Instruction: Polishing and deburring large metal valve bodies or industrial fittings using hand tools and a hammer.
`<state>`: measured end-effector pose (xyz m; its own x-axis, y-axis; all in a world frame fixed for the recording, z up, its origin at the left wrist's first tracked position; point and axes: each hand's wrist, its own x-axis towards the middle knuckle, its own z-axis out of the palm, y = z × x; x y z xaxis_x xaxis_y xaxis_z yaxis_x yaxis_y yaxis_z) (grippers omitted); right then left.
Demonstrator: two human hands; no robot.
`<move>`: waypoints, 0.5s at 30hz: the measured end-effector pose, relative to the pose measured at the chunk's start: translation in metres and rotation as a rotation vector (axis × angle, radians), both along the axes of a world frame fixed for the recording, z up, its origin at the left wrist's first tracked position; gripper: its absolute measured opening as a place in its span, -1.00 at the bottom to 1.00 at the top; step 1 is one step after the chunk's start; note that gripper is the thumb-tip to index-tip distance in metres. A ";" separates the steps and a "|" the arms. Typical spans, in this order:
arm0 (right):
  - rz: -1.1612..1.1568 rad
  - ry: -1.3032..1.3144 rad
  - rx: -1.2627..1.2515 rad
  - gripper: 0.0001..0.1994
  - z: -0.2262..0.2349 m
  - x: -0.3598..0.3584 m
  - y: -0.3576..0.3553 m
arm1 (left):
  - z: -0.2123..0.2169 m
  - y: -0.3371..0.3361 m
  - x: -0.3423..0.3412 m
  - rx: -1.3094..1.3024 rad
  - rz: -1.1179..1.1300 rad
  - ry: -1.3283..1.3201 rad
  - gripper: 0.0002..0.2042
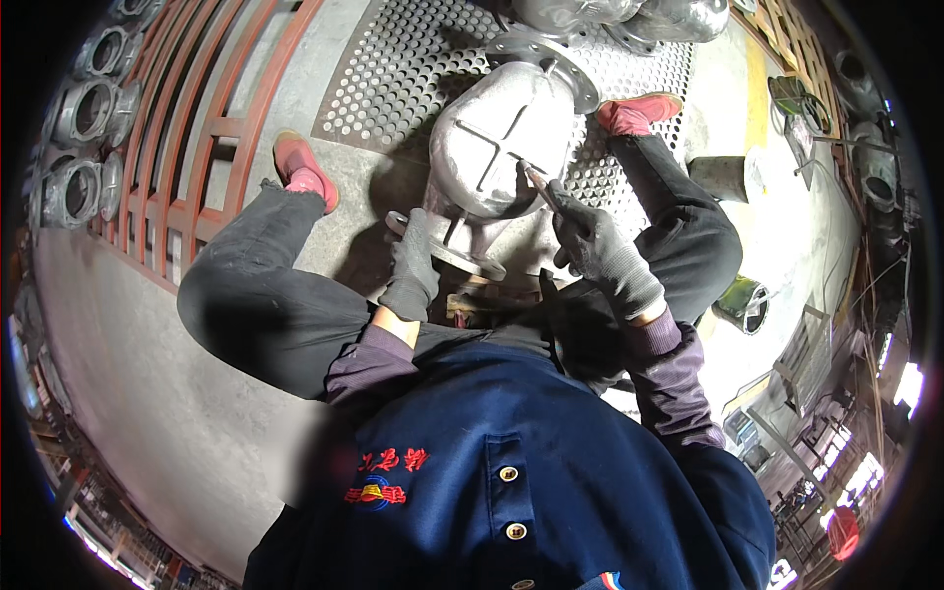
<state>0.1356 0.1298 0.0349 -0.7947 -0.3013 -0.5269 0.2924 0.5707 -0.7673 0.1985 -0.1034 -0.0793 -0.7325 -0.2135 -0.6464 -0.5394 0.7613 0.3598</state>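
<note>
Seated on concrete floor [147, 393], legs spread around a large grey cast metal valve body [501, 147] lying on perforated steel plate [393, 69]. Casting sits between the knees, domed face with raised cross rib turned up, flange [447, 251] toward the torso. Left hand [413, 265], grey knit glove, fingers curled and pressed over flange rim, steadying. Right hand [595, 246], gloved, fingers closed in a pinch on a thin pen-like tool [541, 187], tip touching dome near the cross rib. Step in hand, likely: marking or scribing the face, mid-stroke. Next move probably needs a firm left brace so the casting stays put, plus light, controlled tip pressure along the rib. More castings [84, 108] stacked beside red steel grating [197, 128], upper left. Green paint can [742, 300] near right knee.
</note>
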 end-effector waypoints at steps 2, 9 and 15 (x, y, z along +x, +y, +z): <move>0.067 0.075 0.020 -0.73 -0.004 -0.003 -0.015 | -0.111 -0.026 0.037 0.947 0.919 0.211 -0.31; 0.029 -0.090 0.036 -0.73 0.020 -0.004 -0.011 | -0.039 0.009 0.019 -0.170 0.125 0.459 -0.58; 0.071 0.109 0.160 -0.73 0.010 -0.001 -0.020 | -0.038 0.013 0.014 0.595 0.895 0.417 -0.54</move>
